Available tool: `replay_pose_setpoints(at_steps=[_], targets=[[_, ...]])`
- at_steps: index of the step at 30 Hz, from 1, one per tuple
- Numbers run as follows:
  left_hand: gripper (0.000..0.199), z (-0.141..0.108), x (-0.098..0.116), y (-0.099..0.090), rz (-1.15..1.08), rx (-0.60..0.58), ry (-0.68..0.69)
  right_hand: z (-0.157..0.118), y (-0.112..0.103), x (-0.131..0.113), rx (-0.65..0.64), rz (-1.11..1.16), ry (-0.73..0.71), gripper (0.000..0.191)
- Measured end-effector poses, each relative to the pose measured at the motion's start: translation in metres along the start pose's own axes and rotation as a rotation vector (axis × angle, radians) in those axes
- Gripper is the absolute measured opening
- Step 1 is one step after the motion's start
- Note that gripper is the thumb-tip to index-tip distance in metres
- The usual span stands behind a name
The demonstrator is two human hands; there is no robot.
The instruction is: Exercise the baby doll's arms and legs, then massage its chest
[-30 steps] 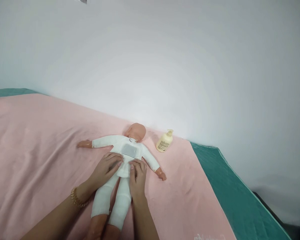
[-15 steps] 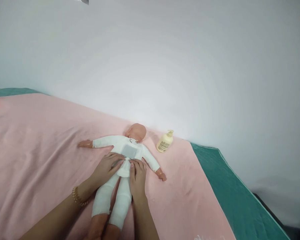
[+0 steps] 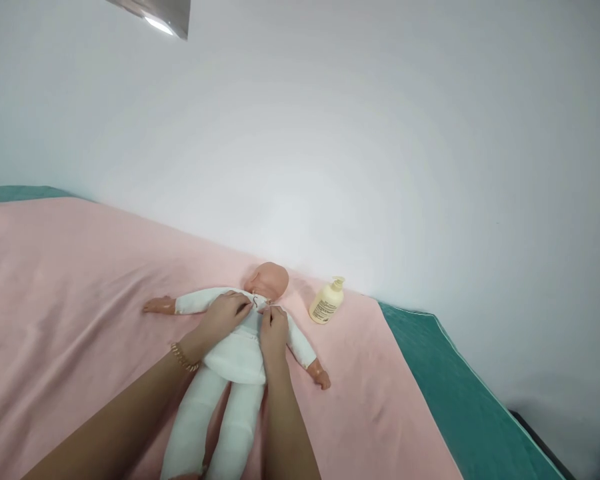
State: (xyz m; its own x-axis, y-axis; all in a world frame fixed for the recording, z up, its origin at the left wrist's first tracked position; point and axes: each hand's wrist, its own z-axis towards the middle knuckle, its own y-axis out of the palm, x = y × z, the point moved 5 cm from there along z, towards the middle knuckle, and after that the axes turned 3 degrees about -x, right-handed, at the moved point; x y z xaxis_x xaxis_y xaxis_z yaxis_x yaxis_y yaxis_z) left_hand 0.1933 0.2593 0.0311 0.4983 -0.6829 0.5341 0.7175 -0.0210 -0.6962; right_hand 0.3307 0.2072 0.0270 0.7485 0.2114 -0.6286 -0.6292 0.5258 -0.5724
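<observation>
A doll with a white cloth body and bare head lies stretched out, arms spread and head toward the wall. At its upper torso, just below the neck, my left hand is closed with bent fingers on the white cloth. Opposite it, my right hand pinches the cloth with thumb and fingers. A small dark hook-shaped mark shows at the doll's neck between the hands. Part of a greyish patch is visible below my fingertips, and the rest is covered. A loose white flap flares over the hips.
A pale yellow pump bottle stands to the right of the doll's head. Under everything lies a wrinkled pink blanket over a green cover. A white wall rises behind, and a metallic object hangs at upper left.
Both hands have moved from the doll's waist up to just below its neck. The grey patch is now mostly covered, and the white flap spreads wider at the hips. The view has tilted slightly up.
</observation>
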Motion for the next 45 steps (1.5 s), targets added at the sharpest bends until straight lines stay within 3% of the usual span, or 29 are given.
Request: replay_pose_setpoints(at_steps=[5, 12, 22, 28, 37, 45], targets=[[0.030, -0.005, -0.007, 0.009, 0.063, -0.016, -0.006, -0.008, 0.005, 0.005, -0.028, -0.050, 0.004, 0.034], [0.028, -0.012, -0.003, 0.005, -0.050, 0.060, 0.050, -0.014, -0.002, -0.002, 0.022, 0.064, -0.016, 0.028], [0.030, -0.012, -0.006, 0.010, -0.058, 0.024, -0.006, -0.013, 0.002, 0.001, -0.043, -0.035, -0.012, 0.033], [0.030, -0.014, -0.005, 0.009, -0.067, 0.048, 0.001, -0.015, 0.001, 0.000, -0.024, 0.012, -0.035, 0.033], [0.033, -0.015, -0.003, 0.009, -0.102, 0.061, -0.016, -0.013, 0.007, 0.003, -0.084, -0.088, -0.011, 0.034], [0.033, -0.031, 0.007, -0.013, -0.162, 0.171, 0.012, -0.028, -0.016, -0.003, 0.090, 0.115, -0.008, 0.037]])
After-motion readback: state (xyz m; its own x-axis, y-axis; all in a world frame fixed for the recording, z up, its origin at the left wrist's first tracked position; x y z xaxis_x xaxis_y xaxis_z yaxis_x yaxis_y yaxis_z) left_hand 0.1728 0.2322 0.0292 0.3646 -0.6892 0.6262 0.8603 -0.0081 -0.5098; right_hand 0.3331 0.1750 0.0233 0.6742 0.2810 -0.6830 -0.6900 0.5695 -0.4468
